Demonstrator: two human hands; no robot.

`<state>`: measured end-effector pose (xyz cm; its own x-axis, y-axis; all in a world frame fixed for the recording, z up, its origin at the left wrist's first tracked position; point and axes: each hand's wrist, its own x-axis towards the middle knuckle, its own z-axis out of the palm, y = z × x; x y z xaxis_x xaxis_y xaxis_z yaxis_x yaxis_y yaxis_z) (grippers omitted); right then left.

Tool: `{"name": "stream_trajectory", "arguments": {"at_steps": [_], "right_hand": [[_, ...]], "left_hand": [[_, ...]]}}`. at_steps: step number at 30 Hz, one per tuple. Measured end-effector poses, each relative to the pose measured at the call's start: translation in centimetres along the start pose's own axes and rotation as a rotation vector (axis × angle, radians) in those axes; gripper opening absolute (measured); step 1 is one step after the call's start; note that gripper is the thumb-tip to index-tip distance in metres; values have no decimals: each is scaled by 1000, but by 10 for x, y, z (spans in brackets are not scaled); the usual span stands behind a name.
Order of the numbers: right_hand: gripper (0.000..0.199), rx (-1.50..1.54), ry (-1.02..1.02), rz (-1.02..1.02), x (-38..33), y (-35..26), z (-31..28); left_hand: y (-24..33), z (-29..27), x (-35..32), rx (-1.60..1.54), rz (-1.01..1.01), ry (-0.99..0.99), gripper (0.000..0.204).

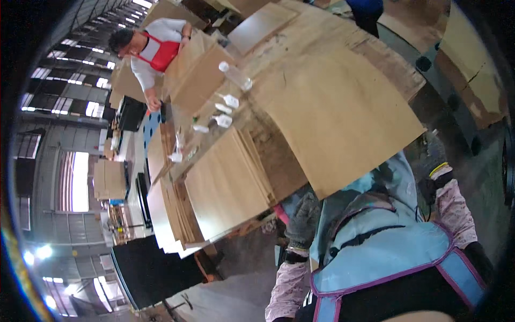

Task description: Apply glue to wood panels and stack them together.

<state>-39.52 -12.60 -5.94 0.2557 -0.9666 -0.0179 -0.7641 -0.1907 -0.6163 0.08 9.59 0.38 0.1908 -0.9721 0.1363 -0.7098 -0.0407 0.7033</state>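
Note:
A large, thin brown wood sheet (343,115) lies across the worktable, its near edge reaching out toward my apron. My left hand (303,217), in a grey work glove, is at the sheet's near left corner, its fingers closed on the edge and partly hidden beneath it. At the near right corner is my right hand (433,153), in a dark grey glove and dim against the floor. It seems closed on that corner, though its fingers show poorly. Left of the sheet stands a stack of similar thin boards (228,182), near my left hand.
Several white glue bottles (221,120) and a clear plastic bottle (235,76) lie on the worktable (273,155). Across it, a person in a red apron (161,52) leans by a tall board stack (198,75). More boards (174,212) stand at the left.

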Motion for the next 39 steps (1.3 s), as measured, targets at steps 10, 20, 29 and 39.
{"name": "stream_trajectory", "arguments": {"at_steps": [10, 20, 29, 39], "right_hand": [[32, 159, 283, -26, 2, -26, -17], [29, 888, 204, 270, 6, -73, -32], [32, 701, 111, 338, 10, -93, -46], [27, 1111, 249, 296, 5, -51, -21]], "left_hand": [[-10, 13, -25, -621, -695, 293, 33], [-19, 4, 35, 36, 83, 9, 23], [-57, -1, 178, 289, -213, 156, 50], [-96, -19, 270, 865, 167, 305, 38]]}}
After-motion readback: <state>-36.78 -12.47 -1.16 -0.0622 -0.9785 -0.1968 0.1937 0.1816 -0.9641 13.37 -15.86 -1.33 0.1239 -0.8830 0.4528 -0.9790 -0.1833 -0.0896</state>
